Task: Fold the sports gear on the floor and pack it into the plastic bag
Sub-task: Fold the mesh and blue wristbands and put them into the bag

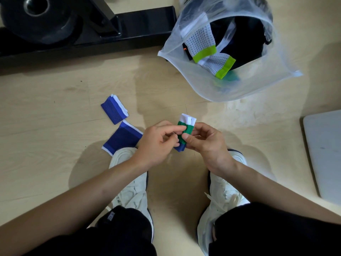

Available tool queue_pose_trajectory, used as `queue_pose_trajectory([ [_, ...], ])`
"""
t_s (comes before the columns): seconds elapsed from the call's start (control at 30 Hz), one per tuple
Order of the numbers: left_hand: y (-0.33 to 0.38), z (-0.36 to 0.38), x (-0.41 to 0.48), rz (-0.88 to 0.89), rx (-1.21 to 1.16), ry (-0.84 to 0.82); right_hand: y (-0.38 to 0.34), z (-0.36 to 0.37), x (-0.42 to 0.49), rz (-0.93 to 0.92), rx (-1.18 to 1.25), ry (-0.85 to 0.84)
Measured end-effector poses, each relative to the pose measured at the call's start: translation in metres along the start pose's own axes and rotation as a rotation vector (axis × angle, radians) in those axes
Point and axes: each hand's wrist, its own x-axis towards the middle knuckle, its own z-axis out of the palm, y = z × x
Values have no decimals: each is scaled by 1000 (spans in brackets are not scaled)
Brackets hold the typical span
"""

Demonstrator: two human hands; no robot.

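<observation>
both hands work close together: the left hand (156,143) and right hand (204,143) each pinch a small folded band (185,129), green with white and blue ends, held on the person's side of the plastic bag (203,85). two blue wristbands (114,109) lie on the floor (55,117) left of the bag. white mesh gloves (203,43) with lime cuffs sit inside the bag. a tag (111,216) on the trouser leg (125,218) is too blurred to read.

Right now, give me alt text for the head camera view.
Left hand and right hand pinch a folded green band over the floor. A folded blue band and a flat blue band lie to their left; an open plastic bag sits beyond.
</observation>
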Motion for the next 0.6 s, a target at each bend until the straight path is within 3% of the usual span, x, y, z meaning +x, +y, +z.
queue_pose_trajectory([
  [0.1,2,-2,1,-40,-24,-48,-1,-3,1,28,-14,-9],
  [0.2,3,-3,1,0,29,5,-6,-5,1,49,18,-67],
  [0.3,6,-5,-1,3,-68,-37,-13,-7,-1,39,7,-127],
  [0.6,33,-4,-4,-76,-222,-47,-37,-11,-22,-144,-145,-102],
])
